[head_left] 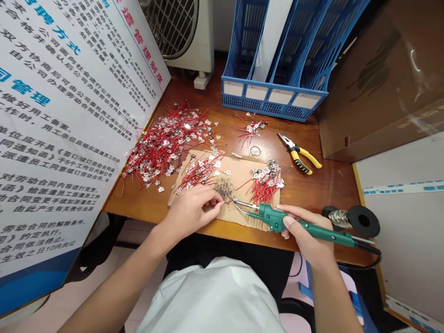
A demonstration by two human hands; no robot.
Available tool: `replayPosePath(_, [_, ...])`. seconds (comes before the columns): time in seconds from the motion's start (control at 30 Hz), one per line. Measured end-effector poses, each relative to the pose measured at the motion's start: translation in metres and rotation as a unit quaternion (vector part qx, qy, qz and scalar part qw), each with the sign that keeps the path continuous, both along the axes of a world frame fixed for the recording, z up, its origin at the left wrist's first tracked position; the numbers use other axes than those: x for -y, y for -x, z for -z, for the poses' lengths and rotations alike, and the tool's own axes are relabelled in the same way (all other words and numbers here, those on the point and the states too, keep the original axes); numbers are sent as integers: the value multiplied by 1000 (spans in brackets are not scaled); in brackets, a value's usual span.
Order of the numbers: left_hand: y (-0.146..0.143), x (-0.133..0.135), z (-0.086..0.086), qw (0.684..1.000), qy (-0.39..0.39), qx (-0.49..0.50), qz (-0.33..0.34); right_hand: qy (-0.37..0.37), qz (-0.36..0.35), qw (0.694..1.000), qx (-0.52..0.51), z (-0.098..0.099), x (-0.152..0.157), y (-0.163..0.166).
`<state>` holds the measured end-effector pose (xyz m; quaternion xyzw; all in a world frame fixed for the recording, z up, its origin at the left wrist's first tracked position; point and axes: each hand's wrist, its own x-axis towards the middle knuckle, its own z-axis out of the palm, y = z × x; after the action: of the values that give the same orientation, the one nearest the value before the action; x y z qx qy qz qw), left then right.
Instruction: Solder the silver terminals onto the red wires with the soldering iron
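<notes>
My left hand (199,208) is closed in a pinch on a short red wire (227,202) above the cardboard sheet (239,169). My right hand (308,231) is wrapped round a green soldering iron (274,218) with a solder feed tube. The iron's tip meets the far end of the wire, over a dark scorched patch (224,186) on the cardboard. Any small metal piece at that end is hard to make out. Left of the patch lie several red wires with metal tabs (201,171). A neater bundle of such wires (267,182) rests on the cardboard's right side.
A large heap of red wires with tabs (166,143) covers the table's left side; a small group (253,127) lies farther back. Yellow-black pliers (300,155) and a solder spool (362,221) are at right. Behind stand a blue file rack (274,99) and a brown box (381,92).
</notes>
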<state>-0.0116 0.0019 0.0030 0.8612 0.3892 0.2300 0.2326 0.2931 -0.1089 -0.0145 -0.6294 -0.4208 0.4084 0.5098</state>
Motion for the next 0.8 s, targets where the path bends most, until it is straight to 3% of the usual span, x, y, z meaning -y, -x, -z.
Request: replayPosePath(0.8, [0,1,0,1000,-1,-3,-3,-1,-40,999,26,1,1,-4])
